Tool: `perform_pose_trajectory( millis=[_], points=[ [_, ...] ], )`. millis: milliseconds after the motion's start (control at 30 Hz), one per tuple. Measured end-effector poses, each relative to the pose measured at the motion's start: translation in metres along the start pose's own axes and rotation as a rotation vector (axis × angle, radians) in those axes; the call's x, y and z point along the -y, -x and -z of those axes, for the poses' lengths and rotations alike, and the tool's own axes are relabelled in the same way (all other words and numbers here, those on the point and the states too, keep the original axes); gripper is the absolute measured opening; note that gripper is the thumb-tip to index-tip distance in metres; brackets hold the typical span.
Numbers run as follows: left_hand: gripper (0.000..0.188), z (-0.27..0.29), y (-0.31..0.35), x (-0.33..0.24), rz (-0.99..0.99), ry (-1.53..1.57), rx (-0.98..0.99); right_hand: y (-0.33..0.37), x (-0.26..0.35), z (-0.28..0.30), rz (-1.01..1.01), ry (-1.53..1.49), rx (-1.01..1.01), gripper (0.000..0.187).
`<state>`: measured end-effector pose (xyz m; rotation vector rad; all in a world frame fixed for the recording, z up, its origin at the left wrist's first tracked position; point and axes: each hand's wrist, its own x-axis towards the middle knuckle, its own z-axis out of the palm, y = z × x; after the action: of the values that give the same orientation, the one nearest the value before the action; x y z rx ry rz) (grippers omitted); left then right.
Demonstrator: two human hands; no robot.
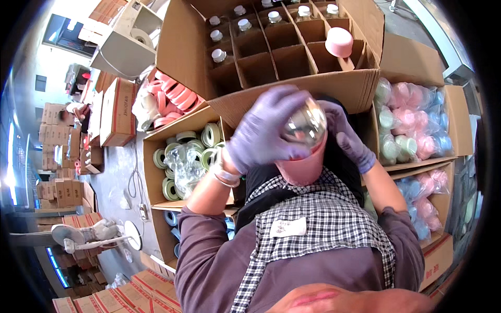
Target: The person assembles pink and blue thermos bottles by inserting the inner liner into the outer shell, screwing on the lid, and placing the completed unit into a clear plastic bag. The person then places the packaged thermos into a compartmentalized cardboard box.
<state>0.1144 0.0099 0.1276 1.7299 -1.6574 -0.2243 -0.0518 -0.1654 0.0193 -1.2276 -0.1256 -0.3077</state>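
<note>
My left hand [266, 130], in a purple glove, is closed around a clear, shiny, rounded container [308, 124] above my lap. Below its clear part is a pink tapered cup-shaped part [302, 168]. My right hand [350, 140], gloved in purple too, is at the container's right side, its fingers curling behind it and partly hidden. Just beyond both hands stands an open carton [292, 93] with cardboard dividers. Several clear bottles with white caps [244, 25] fill some of its cells. A pink cap-like piece [339, 43] sits at its right.
To the left, a box holds pale green rings [211, 134] and crumpled clear plastic; pink rings [177, 94] lie beyond it. On the right, open boxes contain bagged pink, blue and green pieces [412, 120]. A small white fan [133, 236] and stacked cartons [65, 193] stand farther left.
</note>
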Motion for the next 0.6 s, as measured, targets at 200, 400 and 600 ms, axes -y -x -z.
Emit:
perform_pose_trajectory(
  millis=[200,400,600],
  points=[
    [0.099,-0.021,-0.004,-0.033,-0.016,-0.223,0.333,0.033,-0.021,0.0,-0.005,0.147,-0.073,0.096],
    [0.114,-0.013,0.103,0.073,0.337,0.236,0.022,0.079,-0.013,0.028,-0.05,0.483,-0.072,0.108],
    [0.102,-0.074,0.207,0.071,0.61,1.421,-0.426,0.054,-0.006,-0.012,0.514,0.74,-0.028,0.083]
  ],
)
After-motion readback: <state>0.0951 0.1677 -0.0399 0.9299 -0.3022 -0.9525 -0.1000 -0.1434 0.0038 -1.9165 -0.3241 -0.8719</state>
